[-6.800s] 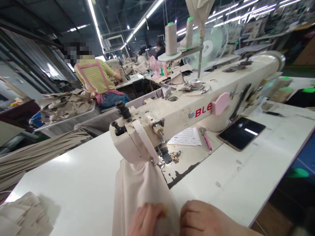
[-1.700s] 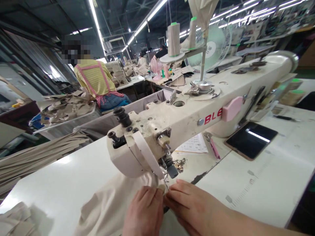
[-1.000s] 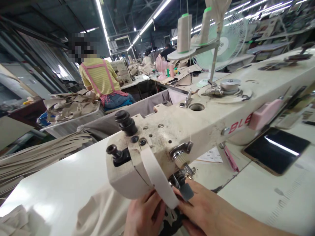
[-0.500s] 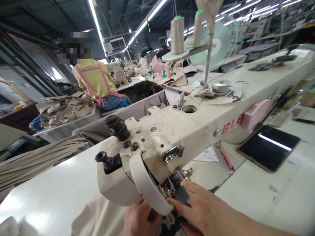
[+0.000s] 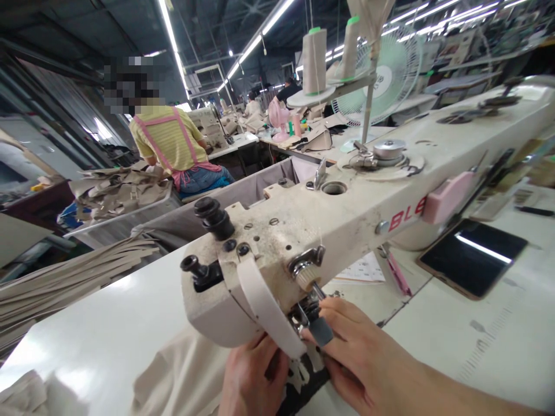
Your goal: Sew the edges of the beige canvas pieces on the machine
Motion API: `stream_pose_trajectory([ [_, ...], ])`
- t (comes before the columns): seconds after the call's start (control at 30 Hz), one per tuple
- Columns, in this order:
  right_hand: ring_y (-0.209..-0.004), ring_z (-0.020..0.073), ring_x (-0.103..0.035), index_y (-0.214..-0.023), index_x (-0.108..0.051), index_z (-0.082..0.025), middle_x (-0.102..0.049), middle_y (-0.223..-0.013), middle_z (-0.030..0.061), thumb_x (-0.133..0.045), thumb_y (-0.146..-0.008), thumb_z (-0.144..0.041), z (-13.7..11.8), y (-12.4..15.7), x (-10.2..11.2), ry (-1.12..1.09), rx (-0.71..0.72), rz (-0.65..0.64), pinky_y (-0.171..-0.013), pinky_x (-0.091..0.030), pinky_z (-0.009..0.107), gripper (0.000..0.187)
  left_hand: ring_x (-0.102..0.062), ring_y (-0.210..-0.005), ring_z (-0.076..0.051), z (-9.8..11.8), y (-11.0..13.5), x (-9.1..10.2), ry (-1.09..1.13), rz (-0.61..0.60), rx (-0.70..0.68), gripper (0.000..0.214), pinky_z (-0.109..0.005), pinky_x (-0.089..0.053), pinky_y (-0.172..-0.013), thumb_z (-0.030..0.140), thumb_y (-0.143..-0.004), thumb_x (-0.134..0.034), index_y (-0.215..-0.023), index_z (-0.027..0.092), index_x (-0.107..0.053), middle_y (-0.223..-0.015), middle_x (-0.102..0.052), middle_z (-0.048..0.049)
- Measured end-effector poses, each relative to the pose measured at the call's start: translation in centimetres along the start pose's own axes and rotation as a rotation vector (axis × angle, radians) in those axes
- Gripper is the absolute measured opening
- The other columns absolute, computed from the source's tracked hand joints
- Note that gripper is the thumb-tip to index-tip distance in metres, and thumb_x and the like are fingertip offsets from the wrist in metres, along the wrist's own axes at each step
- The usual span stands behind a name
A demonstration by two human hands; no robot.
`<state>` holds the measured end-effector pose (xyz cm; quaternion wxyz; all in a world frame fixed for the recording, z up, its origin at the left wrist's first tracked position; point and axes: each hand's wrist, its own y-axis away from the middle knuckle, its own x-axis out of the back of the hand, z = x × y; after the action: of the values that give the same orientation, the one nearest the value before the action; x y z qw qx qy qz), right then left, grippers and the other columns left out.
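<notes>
A cream industrial sewing machine with red letters spans the white table. Beige fabric lies under its head and trails to the lower left. My left hand rests on the fabric just below the machine head, fingers curled on the cloth. My right hand reaches in from the right, fingertips at the needle area beside the small grey lever. The machine head hides the needle and what the fingertips pinch.
A dark phone and a pink tool lie on the table right of the machine. Thread cones and a green fan stand behind. A person in a yellow top sits at another station. Beige strips pile at left.
Over several seconds my hands moved from the table's near edge up to the needle, and the fabric shifted left. In the last half second the view shifted slightly; hands stay under the head.
</notes>
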<state>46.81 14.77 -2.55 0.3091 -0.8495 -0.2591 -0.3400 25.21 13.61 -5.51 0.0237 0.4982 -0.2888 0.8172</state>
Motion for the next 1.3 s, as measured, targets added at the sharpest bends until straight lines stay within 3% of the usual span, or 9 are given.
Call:
stream_pose_trajectory([
  [0.2,-0.115,0.0241,-0.039,-0.108,-0.060,-0.017,-0.049,-0.121,0.0093,-0.053,-0.069,-0.001,-0.2,0.3,-0.1,-0.010,-0.052,-0.026,-0.106,-0.029,0.041,0.043,-0.069,-0.071,-0.012,0.2,-0.5,0.6,0.093,-0.035,-0.019,0.022,-0.018,-0.052,-0.063,0.007,-0.075,-0.055,-0.080,0.026,-0.066,-0.078,-0.072,0.0033],
  [0.33,-0.114,0.0246,-0.039,-0.107,-0.060,-0.016,-0.051,-0.119,0.0086,-0.052,-0.069,-0.001,-0.3,0.1,-0.3,0.028,-0.046,-0.054,-0.105,-0.028,0.041,0.042,-0.069,-0.079,-0.012,-0.1,-0.5,0.6,0.124,0.010,-0.034,0.024,-0.018,-0.053,-0.070,0.007,-0.072,-0.059,-0.084,0.026,-0.065,-0.085,-0.073,0.0034],
  [0.43,-0.110,0.0238,-0.041,-0.103,-0.060,-0.018,-0.052,-0.117,0.0068,-0.051,-0.070,-0.001,-0.1,-0.4,-0.1,0.048,-0.036,-0.065,-0.101,-0.031,0.040,0.038,-0.068,-0.072,-0.010,-0.1,-0.3,0.2,0.131,0.028,-0.013,0.021,-0.016,-0.052,-0.065,0.006,-0.072,-0.056,-0.078,0.024,-0.064,-0.079,-0.071,0.0036],
  [0.7,-0.102,0.0238,-0.044,-0.095,-0.058,-0.021,-0.056,-0.109,0.0046,-0.052,-0.074,-0.003,0.6,-0.8,0.0,0.070,0.031,-0.073,-0.094,-0.035,0.042,0.028,-0.065,-0.058,-0.013,0.3,0.7,-1.2,0.078,0.069,0.177,0.020,-0.020,-0.048,-0.053,0.015,-0.080,-0.050,-0.068,0.023,-0.065,-0.067,-0.069,0.0011],
  [0.8,-0.106,0.0244,-0.043,-0.096,-0.058,-0.019,-0.054,-0.113,0.0067,-0.052,-0.076,-0.003,0.9,-0.6,-0.3,0.056,0.026,-0.044,-0.097,-0.035,0.042,0.026,-0.066,-0.058,-0.016,-0.4,0.8,-1.5,0.055,0.013,0.284,0.019,-0.024,-0.051,-0.055,0.022,-0.080,-0.053,-0.069,0.023,-0.069,-0.062,-0.069,0.0003],
  [0.9,-0.107,0.0231,-0.043,-0.102,-0.057,-0.015,-0.049,-0.120,0.0104,-0.051,-0.073,0.001,1.1,-0.2,-0.4,0.024,0.005,-0.011,-0.098,-0.036,0.038,0.033,-0.068,-0.058,-0.021,-1.1,0.3,-1.4,0.020,0.030,0.364,0.020,-0.032,-0.055,-0.060,0.026,-0.078,-0.055,-0.074,0.022,-0.073,-0.064,-0.072,-0.0024],
  [1.07,-0.106,0.0227,-0.045,-0.103,-0.057,-0.013,-0.049,-0.120,0.0117,-0.050,-0.072,0.002,1.3,0.2,-0.6,0.020,0.008,0.008,-0.099,-0.035,0.038,0.035,-0.072,-0.073,-0.032,-0.9,-1.1,-0.6,0.078,-0.013,0.546,0.025,-0.042,-0.057,-0.070,0.034,-0.068,-0.054,-0.073,0.020,-0.075,-0.075,-0.076,-0.0076],
  [1.3,-0.099,0.0225,-0.046,-0.096,-0.056,-0.015,-0.053,-0.117,0.0113,-0.051,-0.075,-0.001,1.3,0.3,-0.9,0.025,0.002,0.050,-0.093,-0.038,0.037,0.026,-0.073,-0.067,-0.028,-0.6,-1.5,0.1,0.040,-0.021,0.588,0.022,-0.033,-0.058,-0.058,0.036,-0.064,-0.057,-0.071,0.021,-0.072,-0.063,-0.074,-0.0066],
])
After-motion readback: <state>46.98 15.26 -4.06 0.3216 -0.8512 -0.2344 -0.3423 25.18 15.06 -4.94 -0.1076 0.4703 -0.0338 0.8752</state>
